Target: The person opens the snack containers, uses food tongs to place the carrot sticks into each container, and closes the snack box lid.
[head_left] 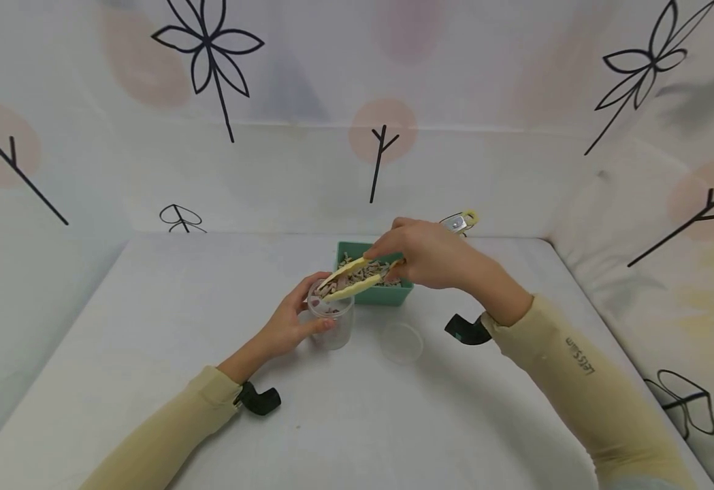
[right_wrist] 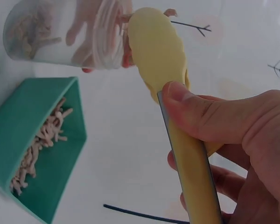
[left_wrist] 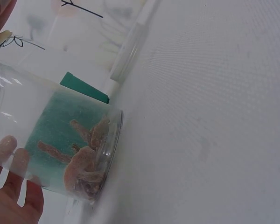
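My left hand grips a clear round jar from its left side, thumb in front. Knobbly brownish dried pieces lie at the jar's bottom in the left wrist view. With my right hand I hold yellow-tipped tongs, thumb on one arm and fingers on the other. Their tips reach over the jar's mouth, and bits of dried pieces show at the tips in the right wrist view. Just behind the jar, a green rectangular container holds many similar pieces.
A clear round lid lies flat on the white tabletop, right of the jar. Patterned cloth walls stand at the back and sides of the table. Both forearms wear yellow sleeves with dark wrist cameras.
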`<state>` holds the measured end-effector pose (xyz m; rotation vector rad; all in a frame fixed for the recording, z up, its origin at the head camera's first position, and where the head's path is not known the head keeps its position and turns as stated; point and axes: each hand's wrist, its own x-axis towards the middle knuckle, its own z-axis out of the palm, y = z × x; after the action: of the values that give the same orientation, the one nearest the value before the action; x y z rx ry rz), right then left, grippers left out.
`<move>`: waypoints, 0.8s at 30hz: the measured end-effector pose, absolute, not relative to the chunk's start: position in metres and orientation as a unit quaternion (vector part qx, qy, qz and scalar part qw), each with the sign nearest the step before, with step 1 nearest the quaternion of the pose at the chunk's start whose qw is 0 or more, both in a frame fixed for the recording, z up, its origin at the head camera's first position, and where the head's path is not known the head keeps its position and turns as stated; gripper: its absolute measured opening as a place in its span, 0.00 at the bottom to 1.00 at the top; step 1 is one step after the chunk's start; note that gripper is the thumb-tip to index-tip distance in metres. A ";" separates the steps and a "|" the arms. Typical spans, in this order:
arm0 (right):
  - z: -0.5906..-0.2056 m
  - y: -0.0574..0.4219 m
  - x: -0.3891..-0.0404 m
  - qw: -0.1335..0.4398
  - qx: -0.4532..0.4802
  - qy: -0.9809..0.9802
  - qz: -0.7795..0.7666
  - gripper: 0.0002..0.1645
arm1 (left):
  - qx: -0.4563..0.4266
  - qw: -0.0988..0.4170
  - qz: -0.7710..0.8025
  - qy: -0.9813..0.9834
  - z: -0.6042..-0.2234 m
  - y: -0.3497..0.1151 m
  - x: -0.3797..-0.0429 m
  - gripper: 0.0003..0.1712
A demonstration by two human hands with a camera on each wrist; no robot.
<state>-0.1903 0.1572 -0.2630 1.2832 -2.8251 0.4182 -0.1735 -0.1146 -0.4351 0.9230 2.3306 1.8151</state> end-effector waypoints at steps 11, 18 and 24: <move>-0.269 0.155 -0.194 -0.011 0.406 -0.908 0.107 0.29 | 0.300 0.020 0.584 0.754 -0.438 -0.115 -0.175 0.46; -0.267 0.161 -0.199 -0.027 0.408 -0.904 0.125 0.32 | 0.289 0.015 0.575 0.765 -0.436 -0.115 -0.174 0.47; -0.264 0.177 -0.206 -0.029 0.396 -0.903 0.164 0.33 | 0.300 0.015 0.579 0.758 -0.436 -0.115 -0.174 0.47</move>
<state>-0.2059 0.1765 -0.2645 1.2674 -2.8909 0.5256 -0.1745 -0.1150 -0.4365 0.9343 2.3601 1.8006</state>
